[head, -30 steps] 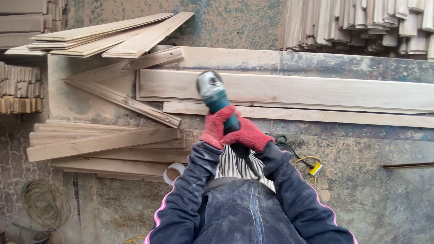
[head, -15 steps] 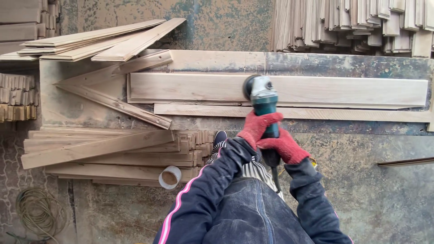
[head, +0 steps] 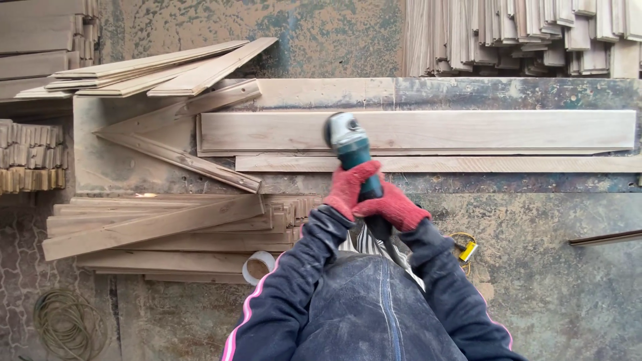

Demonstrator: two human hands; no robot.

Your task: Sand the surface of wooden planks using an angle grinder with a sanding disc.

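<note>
Dusty, worn metal forms the counter (head: 508,90) we look down on, with stacks of wooden slats beyond it. On it lies a long pale plank (head: 468,129), lengthwise, with a narrower strip (head: 501,164) just beside its near edge. We hold a green grinder (head: 349,144) with both hands in red gloves: our left hand (head: 346,187) wraps the body, fingers curled tightly around it, and our right hand (head: 393,207) grips the rear handle the same way. Its grey head rests on the plank's left part. Loose boards (head: 154,227) pile up at left, a tape roll (head: 257,266) beside them.
</note>
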